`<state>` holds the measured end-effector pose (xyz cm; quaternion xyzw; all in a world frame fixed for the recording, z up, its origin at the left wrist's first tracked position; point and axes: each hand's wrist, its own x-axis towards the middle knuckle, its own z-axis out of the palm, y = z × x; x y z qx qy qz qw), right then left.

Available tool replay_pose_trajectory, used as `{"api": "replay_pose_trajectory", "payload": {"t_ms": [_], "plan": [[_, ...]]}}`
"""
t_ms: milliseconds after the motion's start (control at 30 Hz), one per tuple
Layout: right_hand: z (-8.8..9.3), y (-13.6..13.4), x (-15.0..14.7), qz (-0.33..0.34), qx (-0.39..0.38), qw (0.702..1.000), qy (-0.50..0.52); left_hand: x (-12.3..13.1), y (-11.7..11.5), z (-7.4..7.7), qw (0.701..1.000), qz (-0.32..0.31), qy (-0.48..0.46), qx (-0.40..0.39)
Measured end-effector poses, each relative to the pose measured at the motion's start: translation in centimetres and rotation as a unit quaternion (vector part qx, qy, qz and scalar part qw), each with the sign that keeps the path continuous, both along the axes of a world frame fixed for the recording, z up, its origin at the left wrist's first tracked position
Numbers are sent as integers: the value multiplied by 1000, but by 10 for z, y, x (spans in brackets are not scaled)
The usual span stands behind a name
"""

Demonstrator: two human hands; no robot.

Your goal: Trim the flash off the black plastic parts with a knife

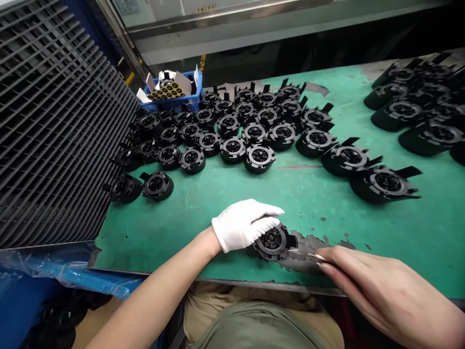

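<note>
Nearest, a green garment (261,329) shows on the near side of the part (271,241), a round black piece close to the near edge of the worktop (196,208). The bare right hand (366,276) is right of the part, thumb and finger pinched together on a slim metal tool (317,257). The gloved left hand (241,225) is the nearer one: it touches the part's far left rim and seems clamped on it. Whether the part is lifted cannot be told. From the right hand, the part lies leftward. Being round, it has no clear long axis, but its tab (291,241) juts right, toward the tool, whose length runs leftward at it; contact cannot be made out. Beyond the part come rows of similar pieces (232,149), then, far left, a blue crate (198,91).
</note>
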<state>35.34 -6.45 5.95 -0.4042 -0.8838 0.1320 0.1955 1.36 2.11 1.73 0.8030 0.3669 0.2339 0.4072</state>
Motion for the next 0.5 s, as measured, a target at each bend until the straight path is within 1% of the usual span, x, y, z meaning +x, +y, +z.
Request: {"api": "replay_pose_trajectory", "payload": {"t_ms": [67, 133, 167, 233, 300, 367, 433, 500], "plan": [[-10, -7, 6, -11, 4, 999, 30, -7, -5, 1, 996, 53, -61, -28], [-19, -12, 9, -48, 8, 998, 40, -18, -15, 2, 986, 114, -113, -47], [-24, -14, 10, -65, 9, 997, 41, -24, -23, 2, 981, 138, -126, -52], [-31, -16, 10, -85, 13, 995, 43, -34, -43, -2, 980, 156, -111, -49], [-34, -17, 8, -97, 18, 994, 45, -37, -64, -13, 986, 154, -59, -18], [-35, -18, 7, -108, 22, 993, 42, -34, -80, -26, 987, 152, 2, 47], [-35, -19, 8, -108, 19, 994, 31, -26, -88, -37, 981, 149, 44, 118], [-36, -25, 11, -93, 11, 996, 15, -17, -88, -41, 974, 141, 60, 165]]}}
